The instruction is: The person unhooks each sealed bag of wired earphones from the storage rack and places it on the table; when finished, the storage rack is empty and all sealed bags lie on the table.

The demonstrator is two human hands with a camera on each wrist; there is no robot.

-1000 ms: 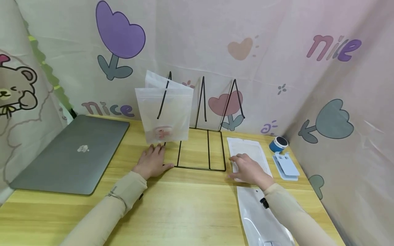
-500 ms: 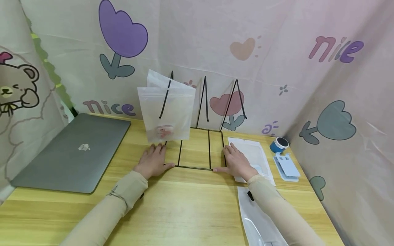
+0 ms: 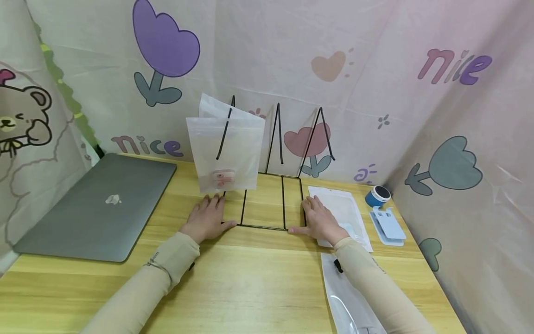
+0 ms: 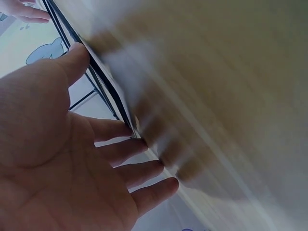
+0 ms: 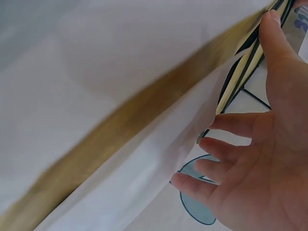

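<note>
A black wire rack [image 3: 263,227] stands on the table, with several angled prongs rising at its back. On the leftmost prong hangs a white translucent zip bag [image 3: 231,144] with a small pink-red item showing through near its bottom. My left hand [image 3: 205,219] rests at the rack's front left corner, thumb along the front wire. At the opposite corner lies my right hand [image 3: 320,220], its thumb likewise by the front wire and its fingers along the side. Fairly straight fingers show on the left hand [image 4: 62,149] and right hand [image 5: 255,154] in the wrist views.
Right of the rack lies a flat white bag [image 3: 338,204], partly under the right hand. A longer white bag [image 3: 346,290] lies nearer, partly below the right sleeve. A blue round speaker [image 3: 376,198], a light-blue folding stand [image 3: 390,227] and a grey laptop [image 3: 100,213] occupy the sides.
My right hand has moved left from over the flat white bag to the rack's front right corner, then stayed there. The left hand and the hanging bag keep their places.
</note>
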